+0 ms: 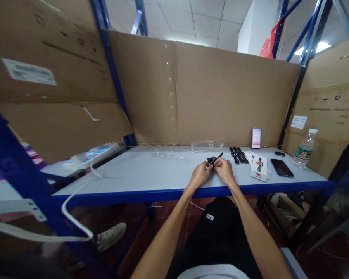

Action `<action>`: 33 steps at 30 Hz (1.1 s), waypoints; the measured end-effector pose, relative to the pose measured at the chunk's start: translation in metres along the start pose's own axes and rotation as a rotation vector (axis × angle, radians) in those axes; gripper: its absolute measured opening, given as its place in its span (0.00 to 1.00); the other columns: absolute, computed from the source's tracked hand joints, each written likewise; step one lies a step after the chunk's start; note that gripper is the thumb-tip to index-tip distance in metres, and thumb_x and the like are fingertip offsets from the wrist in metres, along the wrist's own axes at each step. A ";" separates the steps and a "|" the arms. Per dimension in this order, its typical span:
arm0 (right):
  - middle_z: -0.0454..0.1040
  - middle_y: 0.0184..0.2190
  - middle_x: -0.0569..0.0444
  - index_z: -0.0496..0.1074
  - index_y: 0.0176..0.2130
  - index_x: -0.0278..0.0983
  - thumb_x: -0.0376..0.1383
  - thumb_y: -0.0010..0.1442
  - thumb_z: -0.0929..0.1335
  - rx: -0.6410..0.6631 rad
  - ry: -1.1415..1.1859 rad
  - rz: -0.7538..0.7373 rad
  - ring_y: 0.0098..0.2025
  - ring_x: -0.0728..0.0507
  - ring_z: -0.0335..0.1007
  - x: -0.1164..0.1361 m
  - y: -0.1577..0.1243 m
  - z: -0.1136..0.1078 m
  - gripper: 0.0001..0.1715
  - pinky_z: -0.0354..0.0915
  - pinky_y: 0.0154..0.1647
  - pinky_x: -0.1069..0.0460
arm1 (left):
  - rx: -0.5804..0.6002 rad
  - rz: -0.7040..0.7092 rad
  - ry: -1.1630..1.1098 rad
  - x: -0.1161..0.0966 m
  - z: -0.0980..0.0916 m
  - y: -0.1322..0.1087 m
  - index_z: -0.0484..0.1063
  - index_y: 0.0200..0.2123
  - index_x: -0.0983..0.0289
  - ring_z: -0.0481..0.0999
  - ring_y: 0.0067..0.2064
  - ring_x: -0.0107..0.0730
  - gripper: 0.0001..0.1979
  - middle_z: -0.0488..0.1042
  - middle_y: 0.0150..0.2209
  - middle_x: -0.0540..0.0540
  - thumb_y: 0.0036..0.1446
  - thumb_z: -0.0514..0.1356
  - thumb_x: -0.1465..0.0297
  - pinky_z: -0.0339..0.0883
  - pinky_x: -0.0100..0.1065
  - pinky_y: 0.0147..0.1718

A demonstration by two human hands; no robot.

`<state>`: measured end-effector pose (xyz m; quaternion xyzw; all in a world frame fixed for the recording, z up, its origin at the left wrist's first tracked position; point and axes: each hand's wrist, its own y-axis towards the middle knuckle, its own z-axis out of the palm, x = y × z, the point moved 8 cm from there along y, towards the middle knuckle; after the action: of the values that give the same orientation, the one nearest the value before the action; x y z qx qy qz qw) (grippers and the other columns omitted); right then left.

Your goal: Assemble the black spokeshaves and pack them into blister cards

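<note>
My left hand (201,173) and my right hand (223,169) meet over the front part of the table. Between their closed fingertips is a thin black strap (218,158), its free end sticking up to the right. Fingers cover its lower part, and a small dark piece (211,159) beside it is too small to make out. To the right of my right hand lie several black straps (237,155) side by side, wide at the ends and narrow in the middle. Printed cards (258,167) with a picture of a similar black item are stacked beyond them.
The grey table (128,174) has a blue front edge. Clear plastic packaging (208,146) lies at the back. A lit phone (256,138) leans there; a dark phone (282,167) and a water bottle (304,149) are at right. A power strip (90,155) with a white cable is left.
</note>
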<state>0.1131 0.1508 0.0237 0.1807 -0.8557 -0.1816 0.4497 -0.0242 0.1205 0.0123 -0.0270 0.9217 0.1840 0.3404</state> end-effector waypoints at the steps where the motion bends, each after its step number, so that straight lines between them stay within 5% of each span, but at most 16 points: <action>1: 0.80 0.31 0.58 0.76 0.37 0.41 0.25 0.52 0.67 -0.013 0.019 0.002 0.37 0.46 0.76 -0.001 0.000 -0.001 0.15 0.66 0.41 0.54 | 0.000 -0.016 -0.003 0.001 0.000 0.001 0.77 0.43 0.65 0.79 0.37 0.39 0.13 0.81 0.34 0.60 0.66 0.55 0.65 0.61 0.32 0.35; 13: 0.81 0.34 0.57 0.83 0.37 0.44 0.25 0.55 0.65 -0.016 0.004 -0.056 0.38 0.45 0.76 0.007 -0.003 -0.005 0.20 0.67 0.44 0.54 | -0.027 -0.100 -0.095 0.009 0.000 0.003 0.75 0.42 0.64 0.78 0.33 0.38 0.12 0.79 0.30 0.58 0.66 0.54 0.65 0.63 0.32 0.32; 20: 0.84 0.37 0.52 0.85 0.36 0.45 0.27 0.57 0.66 -0.027 -0.110 0.069 0.46 0.40 0.78 0.004 -0.006 -0.010 0.19 0.68 0.49 0.49 | -0.020 -0.118 -0.060 0.009 -0.001 0.003 0.74 0.45 0.65 0.77 0.30 0.36 0.13 0.79 0.30 0.57 0.67 0.54 0.64 0.62 0.32 0.32; 24: 0.84 0.38 0.54 0.83 0.44 0.46 0.28 0.58 0.67 -0.023 -0.053 0.042 0.45 0.41 0.78 0.005 -0.006 -0.009 0.21 0.69 0.49 0.50 | -0.011 -0.082 -0.030 0.006 -0.001 0.003 0.74 0.45 0.65 0.78 0.34 0.39 0.13 0.80 0.32 0.59 0.67 0.54 0.65 0.61 0.32 0.33; 27: 0.84 0.37 0.57 0.84 0.39 0.46 0.27 0.58 0.66 0.002 0.001 -0.001 0.44 0.43 0.78 0.007 -0.005 -0.007 0.20 0.68 0.49 0.51 | -0.037 -0.063 -0.003 0.006 -0.003 0.004 0.74 0.44 0.65 0.78 0.37 0.40 0.12 0.80 0.34 0.61 0.67 0.54 0.65 0.60 0.33 0.35; 33: 0.83 0.36 0.54 0.83 0.40 0.43 0.29 0.57 0.67 -0.038 -0.046 0.118 0.44 0.42 0.78 -0.002 -0.006 -0.010 0.17 0.68 0.48 0.52 | -0.038 -0.069 -0.018 0.008 0.000 0.005 0.74 0.44 0.65 0.77 0.34 0.39 0.13 0.80 0.32 0.59 0.67 0.54 0.65 0.60 0.32 0.33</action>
<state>0.1232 0.1453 0.0250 0.1172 -0.8712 -0.1751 0.4433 -0.0317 0.1256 0.0086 -0.0637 0.9134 0.1897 0.3545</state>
